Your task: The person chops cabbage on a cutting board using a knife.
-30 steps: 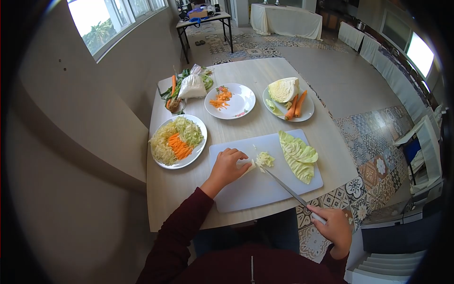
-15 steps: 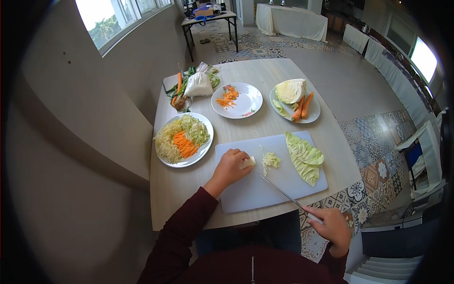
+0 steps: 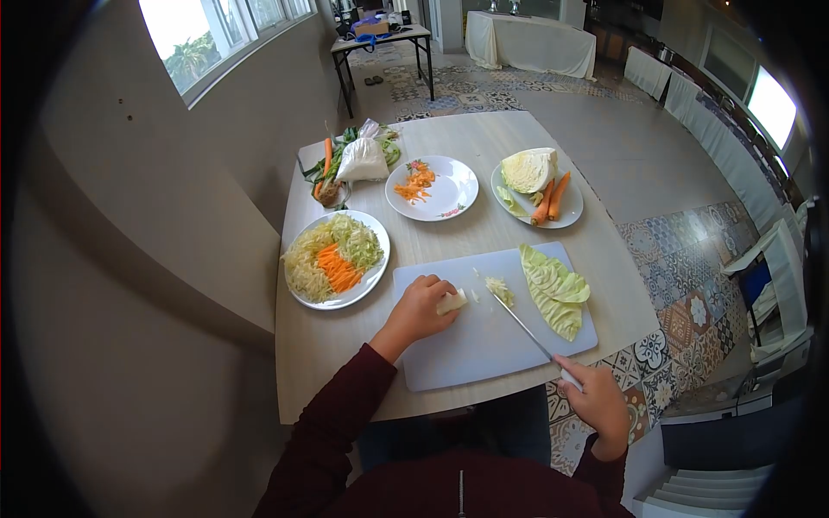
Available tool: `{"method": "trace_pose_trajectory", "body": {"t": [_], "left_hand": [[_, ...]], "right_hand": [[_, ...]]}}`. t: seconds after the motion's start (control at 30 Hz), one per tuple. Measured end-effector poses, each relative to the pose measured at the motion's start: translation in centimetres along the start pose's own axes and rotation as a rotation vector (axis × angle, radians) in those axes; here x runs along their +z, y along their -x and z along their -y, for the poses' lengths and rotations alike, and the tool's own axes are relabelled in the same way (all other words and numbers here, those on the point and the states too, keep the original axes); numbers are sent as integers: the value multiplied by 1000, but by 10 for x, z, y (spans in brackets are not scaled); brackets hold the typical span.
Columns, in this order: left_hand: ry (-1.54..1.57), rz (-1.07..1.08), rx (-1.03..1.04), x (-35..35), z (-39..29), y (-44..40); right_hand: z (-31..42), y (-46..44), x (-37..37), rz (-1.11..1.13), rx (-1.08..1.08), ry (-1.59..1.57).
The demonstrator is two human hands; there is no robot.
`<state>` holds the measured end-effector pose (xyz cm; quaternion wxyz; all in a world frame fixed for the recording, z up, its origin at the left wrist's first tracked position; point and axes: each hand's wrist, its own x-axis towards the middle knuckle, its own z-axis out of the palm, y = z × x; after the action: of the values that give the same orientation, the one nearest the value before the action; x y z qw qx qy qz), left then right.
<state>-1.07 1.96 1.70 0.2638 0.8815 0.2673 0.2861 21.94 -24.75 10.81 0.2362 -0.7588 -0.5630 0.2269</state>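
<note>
On the white cutting board [image 3: 458, 363], my left hand [image 3: 419, 309] is closed around a pale cabbage piece [image 3: 452, 301]. My right hand [image 3: 596, 397] grips the white handle of a knife [image 3: 523, 326], whose blade reaches over the board to a small heap of shredded cabbage [image 3: 500, 292]. A few loose shreds lie between the heap and my left hand. Pale green cabbage leaves [image 3: 554, 289] rest on the board's right part, beyond the blade.
A plate of shredded vegetables [image 3: 380, 268] is at left. Behind are a plate with carrot bits [image 3: 453, 181], a plate with cut cabbage and carrots [image 3: 570, 211], and a bag of white contents [image 3: 363, 160] beside greens. The table [image 3: 345, 393] stands near a wall.
The knife blade has moved right, away from the held cabbage piece, and the shredded heap has shifted slightly right and become more compact. My left hand still holds its piece.
</note>
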Motion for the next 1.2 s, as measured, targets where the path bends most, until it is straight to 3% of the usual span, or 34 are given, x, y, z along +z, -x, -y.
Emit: {"method": "trace_pose_trajectory", "body": {"t": [0.17,0.37,0.77,0.87,1.07,1.2], "left_hand": [[14,-6,-7,9,-1,1],[-22,-84,-32,-1,0,0],[26,-68,-28,7,-7,2],[8,-75,-30,12,-8,2],[-38,-57,-19,14,-4,3],[-56,-56,-16,13,-3,2]], "right_hand": [[6,7,-5,-12,59,-73],[8,0,7,43,-93,-82],[10,-6,10,0,0,-59],[7,-14,15,-93,-108,15],[26,-39,-15,-152,-101,395],[27,-57,-24,-176,-187,491]]}}
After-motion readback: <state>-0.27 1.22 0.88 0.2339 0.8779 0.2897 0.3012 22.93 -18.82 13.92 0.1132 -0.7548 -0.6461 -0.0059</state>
